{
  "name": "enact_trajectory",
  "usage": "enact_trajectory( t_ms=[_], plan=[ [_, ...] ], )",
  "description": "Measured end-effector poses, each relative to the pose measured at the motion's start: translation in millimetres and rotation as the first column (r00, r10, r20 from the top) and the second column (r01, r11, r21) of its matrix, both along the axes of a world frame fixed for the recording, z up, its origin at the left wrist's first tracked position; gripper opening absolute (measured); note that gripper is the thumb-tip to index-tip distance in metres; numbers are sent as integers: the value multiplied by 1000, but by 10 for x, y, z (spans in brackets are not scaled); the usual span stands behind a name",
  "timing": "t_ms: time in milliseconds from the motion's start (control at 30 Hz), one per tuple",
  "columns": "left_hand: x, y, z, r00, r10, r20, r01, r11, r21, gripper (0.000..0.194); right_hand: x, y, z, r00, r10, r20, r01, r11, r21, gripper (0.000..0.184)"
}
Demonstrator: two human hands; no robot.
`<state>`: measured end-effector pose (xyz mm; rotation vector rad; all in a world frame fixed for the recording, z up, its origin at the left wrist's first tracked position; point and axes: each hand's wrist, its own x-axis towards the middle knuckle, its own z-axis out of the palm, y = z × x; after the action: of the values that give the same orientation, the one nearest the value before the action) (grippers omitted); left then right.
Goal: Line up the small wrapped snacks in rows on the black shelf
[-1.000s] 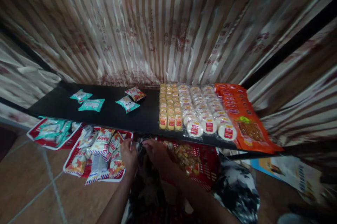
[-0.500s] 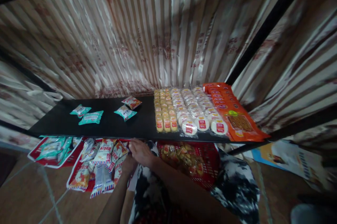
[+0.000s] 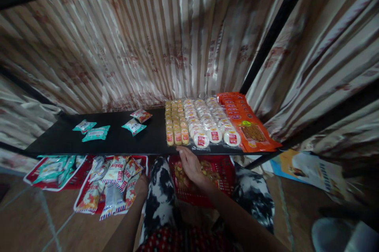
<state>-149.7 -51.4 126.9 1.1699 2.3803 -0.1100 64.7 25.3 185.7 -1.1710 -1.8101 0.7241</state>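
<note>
My right hand (image 3: pixel 191 165) reaches to the shelf's front edge, just below the yellow packaged cakes (image 3: pixel 177 131). Its fingers are stretched out and hold nothing visible. Under it is a red basket (image 3: pixel 183 198) of small wrapped snacks (image 3: pixel 210 171). My left hand (image 3: pixel 142 185) is lower, against the right side of another red basket (image 3: pixel 145 160), filled with red-and-white snack bags (image 3: pixel 115 173). Its fingers are mostly hidden, so its grip is unclear. On the black shelf (image 3: pixel 148 137) lie teal packets (image 3: pixel 96 133), a light packet (image 3: pixel 134 126) and a red-orange packet (image 3: pixel 141 116).
Round white packaged crackers (image 3: pixel 214 134) and orange bags (image 3: pixel 254 129) fill the shelf's right end. A third basket (image 3: pixel 78 183) holds teal packets at left. Black posts (image 3: pixel 272 31) frame the shelf before a striped curtain (image 3: pixel 177 39). A printed bag (image 3: pixel 308 171) lies on the floor.
My right hand has moved right, from beside my left hand to the shelf edge below the yellow cakes. My left hand has shifted slightly left and down. The view has turned slightly right.
</note>
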Motion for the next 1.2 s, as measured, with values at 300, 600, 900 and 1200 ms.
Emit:
enact_trajectory(
  t_ms=[300,600,900,1200],
  plan=[
    [300,531,583,966,-77,-245,240,617,750,42,124,233,-42,936,-166,311,80,959,272,43],
    [925,1266,343,823,-308,-477,564,337,754,47,440,630,-190,706,-416,573,191,891,411,48],
    [844,1368,240,768,-329,-550,638,309,706,52,451,715,-242,735,-333,591,99,915,392,52],
    [905,1412,297,659,-494,-567,733,252,631,52,409,829,-229,795,-224,564,-9,925,381,47]
  ],
)
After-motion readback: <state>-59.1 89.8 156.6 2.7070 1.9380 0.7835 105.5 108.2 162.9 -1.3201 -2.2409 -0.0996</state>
